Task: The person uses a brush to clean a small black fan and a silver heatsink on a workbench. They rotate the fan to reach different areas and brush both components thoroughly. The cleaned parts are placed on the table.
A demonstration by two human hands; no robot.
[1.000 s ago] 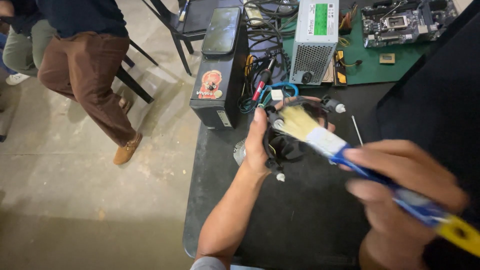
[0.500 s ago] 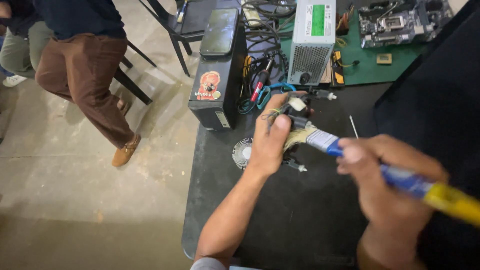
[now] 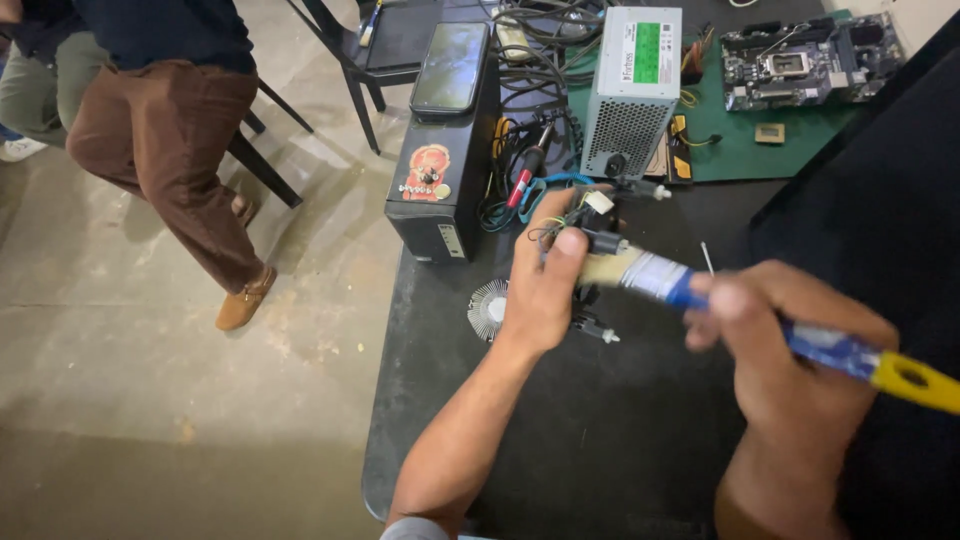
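Note:
My left hand (image 3: 545, 275) grips a black cooler fan (image 3: 590, 235) with thin wires and holds it tilted above the dark table (image 3: 560, 450). My right hand (image 3: 790, 350) is closed around a paintbrush (image 3: 700, 290) with a blue and yellow handle. Its pale bristles press against the fan just by my left thumb. A round finned heatsink (image 3: 488, 308) lies on the table directly under my left hand, partly hidden by it.
A black computer case (image 3: 440, 170) with a phone on top stands at the table's far left. Behind it are cables, a soldering iron (image 3: 525, 180), a grey power supply (image 3: 630, 90) and a motherboard (image 3: 800, 60) on a green mat. A seated person's legs (image 3: 170, 140) are at left.
My left hand turned and lowered the fan slightly. The brush swept from above the fan down to its near side, and my right hand shifted left.

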